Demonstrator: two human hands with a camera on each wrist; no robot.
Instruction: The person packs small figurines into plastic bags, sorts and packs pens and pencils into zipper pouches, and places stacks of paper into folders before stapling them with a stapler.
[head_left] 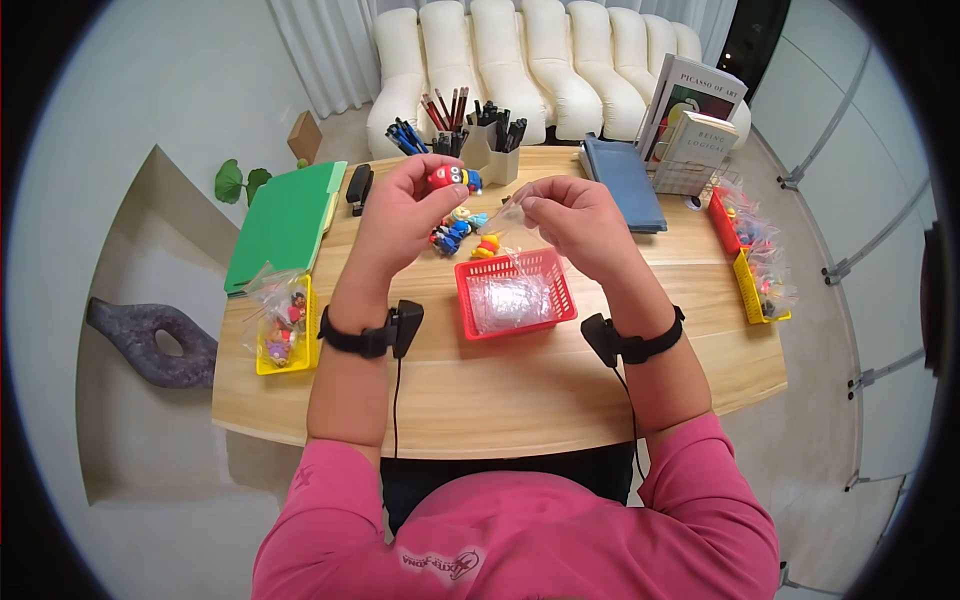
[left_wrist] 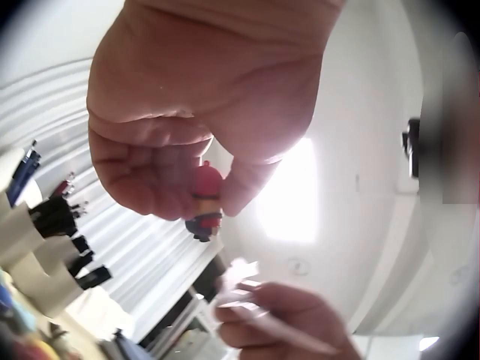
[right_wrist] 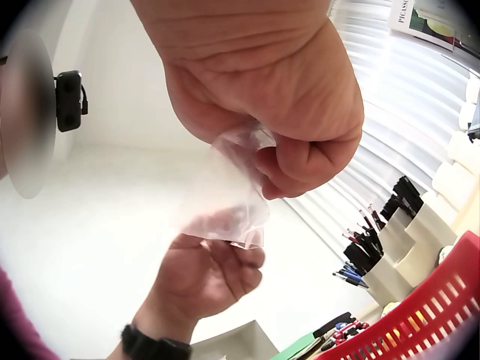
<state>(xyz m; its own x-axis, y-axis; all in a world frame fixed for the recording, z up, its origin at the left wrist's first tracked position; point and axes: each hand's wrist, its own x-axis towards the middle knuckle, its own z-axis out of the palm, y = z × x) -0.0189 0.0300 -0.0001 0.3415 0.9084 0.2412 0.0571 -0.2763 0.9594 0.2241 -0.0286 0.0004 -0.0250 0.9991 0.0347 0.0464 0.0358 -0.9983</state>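
Observation:
My left hand (head_left: 405, 215) pinches a small red toy figure (head_left: 447, 177) with big white eyes and a blue and yellow body, between thumb and fingers. In the left wrist view the figure (left_wrist: 208, 196) hangs from the fingertips. My right hand (head_left: 580, 222) pinches a clear plastic bag (head_left: 512, 232) by its top; in the right wrist view the bag (right_wrist: 229, 191) spreads below the curled fingers. Under the hands stands a red basket (head_left: 468, 318) with a stack of clear bags (head_left: 512, 303) in it. Several toy figures (head_left: 452, 236) lie behind the basket, a yellow one (head_left: 486, 246) nearest it.
Yellow baskets (head_left: 268, 366) (head_left: 752, 300) and a red basket (head_left: 722, 222) with bagged figures stand at both sides. Pen holders (head_left: 497, 160), a stapler (head_left: 360, 188), a green folder (head_left: 285, 225), blue folders (head_left: 625, 185) and books (head_left: 695, 140) line the table's back and left.

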